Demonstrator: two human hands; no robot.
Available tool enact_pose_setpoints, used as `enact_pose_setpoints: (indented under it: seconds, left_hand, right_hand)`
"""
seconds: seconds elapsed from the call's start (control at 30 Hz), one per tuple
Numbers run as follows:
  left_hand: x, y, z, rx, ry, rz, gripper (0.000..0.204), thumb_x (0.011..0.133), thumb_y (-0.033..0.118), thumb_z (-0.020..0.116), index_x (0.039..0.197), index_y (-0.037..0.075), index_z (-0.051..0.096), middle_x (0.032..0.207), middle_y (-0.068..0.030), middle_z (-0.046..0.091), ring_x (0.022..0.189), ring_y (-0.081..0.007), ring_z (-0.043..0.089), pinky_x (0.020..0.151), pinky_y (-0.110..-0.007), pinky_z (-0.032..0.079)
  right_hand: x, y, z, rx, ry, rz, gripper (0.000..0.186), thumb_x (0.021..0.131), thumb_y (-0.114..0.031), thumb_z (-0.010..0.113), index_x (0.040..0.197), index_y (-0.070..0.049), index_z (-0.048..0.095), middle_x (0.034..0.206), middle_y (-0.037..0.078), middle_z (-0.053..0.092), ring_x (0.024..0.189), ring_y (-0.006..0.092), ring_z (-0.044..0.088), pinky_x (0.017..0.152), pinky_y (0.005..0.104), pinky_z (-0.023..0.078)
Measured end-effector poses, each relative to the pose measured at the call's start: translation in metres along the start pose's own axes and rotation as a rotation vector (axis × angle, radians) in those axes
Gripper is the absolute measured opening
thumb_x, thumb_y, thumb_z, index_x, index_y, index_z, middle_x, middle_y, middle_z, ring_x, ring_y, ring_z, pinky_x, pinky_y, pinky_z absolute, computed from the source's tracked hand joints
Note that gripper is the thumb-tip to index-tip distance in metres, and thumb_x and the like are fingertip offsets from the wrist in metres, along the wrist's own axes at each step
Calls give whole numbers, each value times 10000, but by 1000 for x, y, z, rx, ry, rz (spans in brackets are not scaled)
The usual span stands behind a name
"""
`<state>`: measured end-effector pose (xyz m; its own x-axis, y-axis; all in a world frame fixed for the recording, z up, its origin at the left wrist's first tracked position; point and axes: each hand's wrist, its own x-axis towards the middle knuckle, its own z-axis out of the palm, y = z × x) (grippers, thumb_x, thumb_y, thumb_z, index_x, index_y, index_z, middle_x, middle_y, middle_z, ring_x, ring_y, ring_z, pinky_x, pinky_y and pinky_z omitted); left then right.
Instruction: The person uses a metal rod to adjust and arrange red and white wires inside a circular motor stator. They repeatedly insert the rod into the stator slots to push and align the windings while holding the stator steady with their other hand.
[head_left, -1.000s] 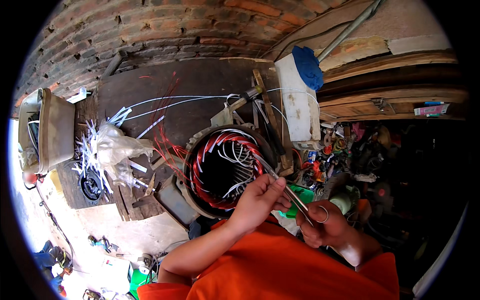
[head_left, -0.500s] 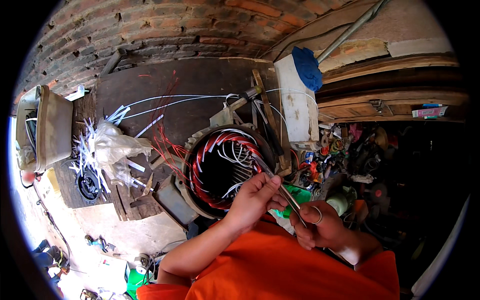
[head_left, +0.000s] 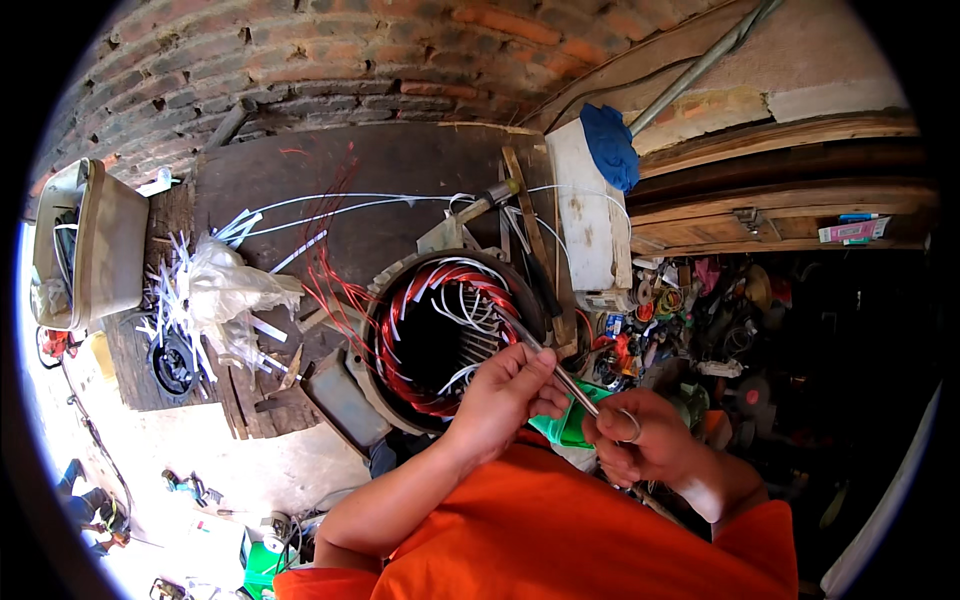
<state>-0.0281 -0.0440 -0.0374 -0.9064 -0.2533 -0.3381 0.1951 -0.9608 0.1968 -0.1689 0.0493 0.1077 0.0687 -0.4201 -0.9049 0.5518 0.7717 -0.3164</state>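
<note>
An electric motor stator [head_left: 390, 362] with red copper windings lies on the bench in front of me, its dark bore facing up. White strips [head_left: 466, 308] stick out along the slots on its right side. My right hand [head_left: 645, 440] grips long ring-handled metal forceps [head_left: 574, 386], one finger loop showing by the thumb. The forceps' handles are together. Over the stator's lower right rim, my left hand [head_left: 512, 392] pinches thumb to fingers around the forceps' shaft. The forceps' far end points into the windings, where its tips are too small to make out.
Loose red wires [head_left: 325, 265] trail from the stator's left. A clear plastic bag [head_left: 235, 295] lies among white strips. A hammer [head_left: 488, 200] and wooden stick [head_left: 530, 215] lie behind the stator. A plastic bin [head_left: 115, 245] stands left; clutter [head_left: 660, 310] fills the right. A green container [head_left: 570, 425] sits below.
The forceps' handles have come together from spread apart as my right hand closed. My left hand has barely moved at the shaft. The view has shifted slightly.
</note>
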Motion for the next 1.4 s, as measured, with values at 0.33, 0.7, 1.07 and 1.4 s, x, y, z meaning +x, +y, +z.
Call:
enact_pose_setpoints:
  seconds: [0.33, 0.7, 1.07, 1.4]
  left_hand:
    - [9, -1, 7, -7, -8, 84, 223, 1038, 268, 530, 1069, 52, 574, 881, -47, 671, 754, -124, 656, 685, -244, 522]
    - [9, 1, 4, -29, 10, 88, 247, 1044, 292, 520, 991, 55, 563, 868, -36, 658, 763, -112, 645, 697, -244, 531]
    - [13, -3, 1, -29, 4, 136, 279, 1060, 277, 472, 1127, 22, 564, 891, -68, 680, 756, -131, 660, 685, -254, 528]
    - [11, 0, 4, -54, 24, 133, 278, 1060, 304, 476, 1037, 43, 568, 870, -51, 666, 755, -118, 634, 686, -251, 521]
  right_hand:
    - [0, -17, -12, -51, -61, -30, 450, 976, -369, 615, 974, 79, 586, 529, 88, 531, 383, 159, 491, 402, 319, 436]
    - [6, -14, -3, -261, 82, -45, 406, 949, -348, 665, 929, 53, 609, 555, 103, 550, 408, 182, 502, 415, 325, 422]
    - [10, -24, -2, -282, 45, -75, 326, 983, -278, 632, 899, 36, 616, 559, 52, 537, 397, 105, 460, 403, 260, 387]
    - [16, -37, -4, -384, 56, 3, 345, 968, -303, 642, 879, 30, 640, 541, 42, 539, 380, 101, 462, 372, 250, 343]
